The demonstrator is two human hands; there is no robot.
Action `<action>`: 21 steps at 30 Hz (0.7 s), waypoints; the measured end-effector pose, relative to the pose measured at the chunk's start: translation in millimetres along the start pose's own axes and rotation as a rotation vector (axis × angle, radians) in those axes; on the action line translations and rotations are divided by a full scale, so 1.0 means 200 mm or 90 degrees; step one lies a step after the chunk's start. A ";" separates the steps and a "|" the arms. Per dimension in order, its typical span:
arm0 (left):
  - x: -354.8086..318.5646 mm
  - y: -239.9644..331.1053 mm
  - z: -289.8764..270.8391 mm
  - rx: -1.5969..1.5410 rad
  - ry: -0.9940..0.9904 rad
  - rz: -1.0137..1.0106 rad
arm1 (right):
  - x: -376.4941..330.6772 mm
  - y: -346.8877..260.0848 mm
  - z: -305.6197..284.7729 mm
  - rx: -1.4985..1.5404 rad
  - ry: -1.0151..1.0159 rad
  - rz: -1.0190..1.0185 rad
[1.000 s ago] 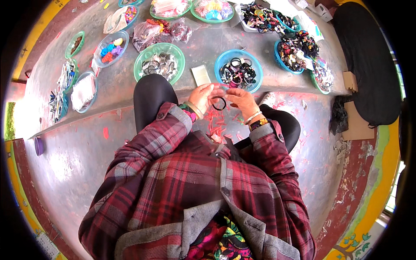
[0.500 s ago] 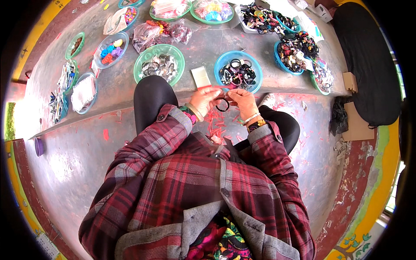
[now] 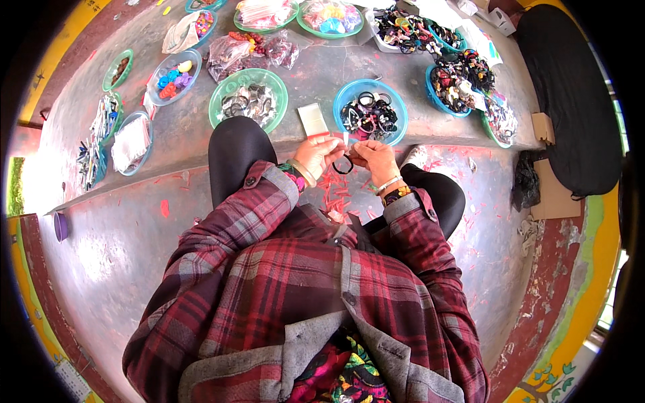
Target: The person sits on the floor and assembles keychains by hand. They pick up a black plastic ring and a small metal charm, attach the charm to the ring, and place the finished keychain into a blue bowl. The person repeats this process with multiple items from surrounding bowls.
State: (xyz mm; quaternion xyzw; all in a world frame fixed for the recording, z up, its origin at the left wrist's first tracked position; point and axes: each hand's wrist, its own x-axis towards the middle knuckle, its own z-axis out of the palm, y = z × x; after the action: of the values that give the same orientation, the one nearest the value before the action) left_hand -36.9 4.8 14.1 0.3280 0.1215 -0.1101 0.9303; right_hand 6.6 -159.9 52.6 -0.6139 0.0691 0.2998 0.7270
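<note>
My left hand (image 3: 317,157) is closed in a pinch, and a black hair tie (image 3: 344,170) hangs in a loop below its fingertips. Close beside it, my right hand (image 3: 377,160) also pinches, its fingertips almost meeting the left ones; what they grip is too small to make out. A small whitish strip (image 3: 346,138) sticks up between the two sets of fingertips. Just beyond my hands, a blue basin (image 3: 403,101) holds black hair ties and other bands. A pale rectangular card (image 3: 312,120) lies on the ledge to its left.
A green basin (image 3: 281,94) of packaged pieces stands left of the card. More basins of bands, coloured pieces and packets line the raised ledge (image 3: 316,70). Red scraps (image 3: 336,195) litter the floor between my legs. At the right are a black bag (image 3: 526,181) and cardboard (image 3: 559,191).
My fingertips have shifted slightly, and the whitish strip now stands up between them. The hair tie has moved a little left and hangs at a different tilt.
</note>
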 end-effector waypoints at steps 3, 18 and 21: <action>0.00 0.00 0.00 0.001 0.015 -0.024 | 0.01 0.02 -0.02 0.014 -0.005 0.038; 0.01 -0.05 -0.02 0.203 0.019 -0.022 | -0.04 0.00 0.10 -0.724 0.133 -0.629; 0.03 -0.08 -0.04 0.240 -0.028 -0.004 | -0.04 0.00 0.10 -0.743 0.127 -0.606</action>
State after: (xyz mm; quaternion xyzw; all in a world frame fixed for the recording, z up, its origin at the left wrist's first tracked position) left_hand -38.1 -2.6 -3.5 0.4938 0.0796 -0.1405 0.8544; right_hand -6.2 -144.2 60.8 -0.8866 -0.3077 -0.1153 0.3254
